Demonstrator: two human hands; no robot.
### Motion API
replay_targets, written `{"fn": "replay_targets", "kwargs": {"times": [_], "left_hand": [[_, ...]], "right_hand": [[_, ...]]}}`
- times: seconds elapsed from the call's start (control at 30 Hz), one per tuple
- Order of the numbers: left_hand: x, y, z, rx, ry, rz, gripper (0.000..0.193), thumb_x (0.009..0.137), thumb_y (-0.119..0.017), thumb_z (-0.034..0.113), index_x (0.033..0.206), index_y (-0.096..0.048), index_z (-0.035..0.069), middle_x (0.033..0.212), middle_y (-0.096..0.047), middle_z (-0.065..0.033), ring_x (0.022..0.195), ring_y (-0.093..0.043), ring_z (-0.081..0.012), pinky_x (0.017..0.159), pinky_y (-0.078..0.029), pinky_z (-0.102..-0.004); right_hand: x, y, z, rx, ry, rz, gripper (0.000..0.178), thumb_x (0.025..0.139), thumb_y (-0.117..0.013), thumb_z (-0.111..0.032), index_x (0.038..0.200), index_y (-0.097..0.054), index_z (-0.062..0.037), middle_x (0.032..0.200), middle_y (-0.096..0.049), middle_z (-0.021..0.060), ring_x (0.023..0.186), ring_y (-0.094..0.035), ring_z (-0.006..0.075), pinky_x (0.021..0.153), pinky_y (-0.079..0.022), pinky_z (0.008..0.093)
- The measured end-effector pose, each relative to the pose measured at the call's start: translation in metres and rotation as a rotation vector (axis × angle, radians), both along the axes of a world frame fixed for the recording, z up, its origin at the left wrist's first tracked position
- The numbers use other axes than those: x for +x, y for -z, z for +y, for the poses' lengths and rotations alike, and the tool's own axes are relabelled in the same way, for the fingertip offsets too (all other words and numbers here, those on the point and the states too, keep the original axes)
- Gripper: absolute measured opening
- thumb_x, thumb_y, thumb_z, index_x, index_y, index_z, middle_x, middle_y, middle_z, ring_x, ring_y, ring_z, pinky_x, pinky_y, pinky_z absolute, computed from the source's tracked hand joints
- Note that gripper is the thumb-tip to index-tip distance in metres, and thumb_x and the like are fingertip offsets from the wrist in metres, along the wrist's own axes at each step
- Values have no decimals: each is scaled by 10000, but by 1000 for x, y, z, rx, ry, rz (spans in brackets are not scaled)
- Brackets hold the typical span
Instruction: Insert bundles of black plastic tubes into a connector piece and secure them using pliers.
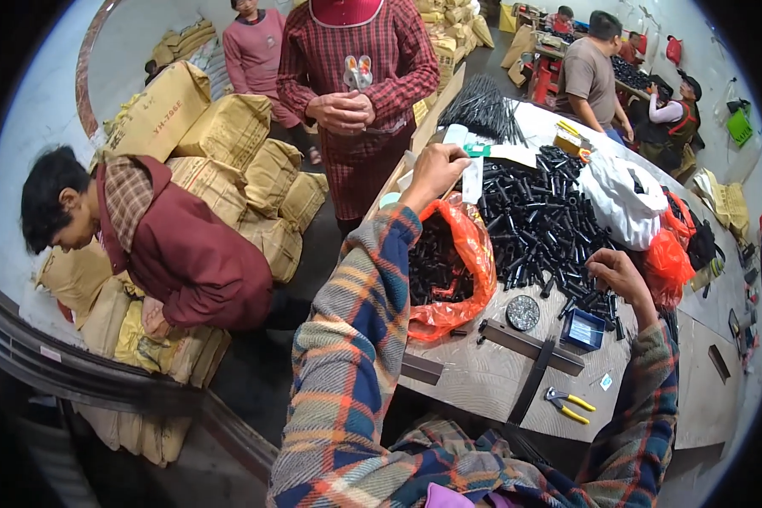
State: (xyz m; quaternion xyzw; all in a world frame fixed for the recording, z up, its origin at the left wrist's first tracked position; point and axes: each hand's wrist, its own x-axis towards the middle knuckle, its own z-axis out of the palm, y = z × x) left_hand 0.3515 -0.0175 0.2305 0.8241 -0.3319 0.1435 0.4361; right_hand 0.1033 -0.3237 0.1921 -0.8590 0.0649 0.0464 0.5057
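Observation:
My left hand [438, 173] reaches to the far side of the table, fingers bent together beside a pale plastic piece [472, 183] and a green-and-white packet [479, 151]. Whether its fingertips grip the piece is unclear. My right hand [622, 278] is curled at the right edge of a heap of short black tubular parts [540, 212]; what its fingers hold, if anything, is hidden. Below the left wrist an orange-red plastic bag [483, 275] stands open, filled with similar black parts. A small blue tray [582, 328] of thin pieces sits below my right hand.
Near me lie a round tin of small bits [522, 313], a dark metal bar [533, 346] and yellow-handled pliers [571, 405]. Long black strands [483, 110] and a white bag [622, 199] are farther back. A person in a checked apron [347, 85] stands beyond the table's left edge.

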Motion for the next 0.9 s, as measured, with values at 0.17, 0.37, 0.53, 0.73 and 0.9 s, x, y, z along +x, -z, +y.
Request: {"fn": "replay_targets", "kwargs": {"times": [0.17, 0.37, 0.53, 0.73, 0.9], "left_hand": [[-22, 0, -4, -130, 119, 65, 164, 756, -655, 173, 828, -676, 27, 699, -655, -24, 627, -560, -52, 584, -444, -219], [-100, 2, 1, -337, 208, 80, 94, 771, -641, 92, 808, -645, 6, 737, -631, -50, 688, -575, -101, 613, -450, -242], [-179, 6, 7, -360, 223, 44, 72, 757, -653, 84, 796, -632, 28, 731, -617, -78, 686, -594, -185, 633, -448, -274], [-219, 22, 38, -254, 165, -1, 89, 740, -660, 62, 825, -632, 63, 690, -575, -58, 634, -565, -201, 599, -415, -290], [-235, 25, 64, -254, 138, 72, 129, 722, -675, 35, 845, -641, 52, 743, -610, -58, 671, -585, -190, 613, -431, -283]], "right_hand": [[-3, 6, 1, 31, -13, -15, 146, 857, -548, -143, 859, -578, 0, 677, -575, 10, 534, -532, 67, 482, -449, 206], [6, 5, 13, 50, -35, 30, 140, 861, -550, -160, 885, -577, -25, 686, -559, -15, 541, -506, 51, 498, -426, 190], [12, 3, 20, 73, -63, 47, 131, 859, -537, -142, 871, -568, -15, 679, -562, 0, 542, -501, 50, 496, -420, 190], [28, -9, 40, 50, -103, 62, 133, 863, -544, -153, 870, -566, -22, 666, -554, -11, 536, -510, 45, 492, -418, 182], [37, -12, 46, 8, -129, 84, 134, 855, -527, -126, 875, -576, -3, 683, -554, -6, 538, -505, 51, 490, -419, 186]]}}
